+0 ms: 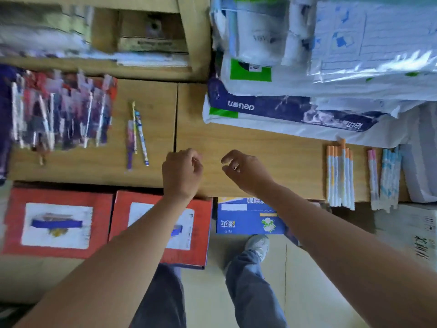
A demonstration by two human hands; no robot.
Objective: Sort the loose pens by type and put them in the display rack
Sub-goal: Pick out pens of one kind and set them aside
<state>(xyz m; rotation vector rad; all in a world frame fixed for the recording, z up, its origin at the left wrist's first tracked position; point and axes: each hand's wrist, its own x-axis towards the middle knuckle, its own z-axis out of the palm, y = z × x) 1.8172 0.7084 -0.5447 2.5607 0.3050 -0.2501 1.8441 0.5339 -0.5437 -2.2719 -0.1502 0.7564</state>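
Hands out over the middle of the table [260,143], both forearms reaching up from the bottom of the frame. Left hand [182,171] sits just left of centre, wrist straight, fingers curled into a fist with nothing showing in it. Right hand [246,172] is just beside it and not touching, palm turned inward, fingers hooked, thumb and forefinger a little apart. There's a small glint by those fingers, and I cannot tell whether anything is pinched there.

Pens now: three loose pens [137,136] lie left of the fist, near the table's seam. A blurred pile [59,114] of packaged pens fills the far left. Over on the right edge, orange pens [340,176] lie in a neat row, with pink pens [373,178] and blue pens [390,178] beside them.

Red boxes [59,223] at lower left, paper packs [283,107] stacked at upper right.
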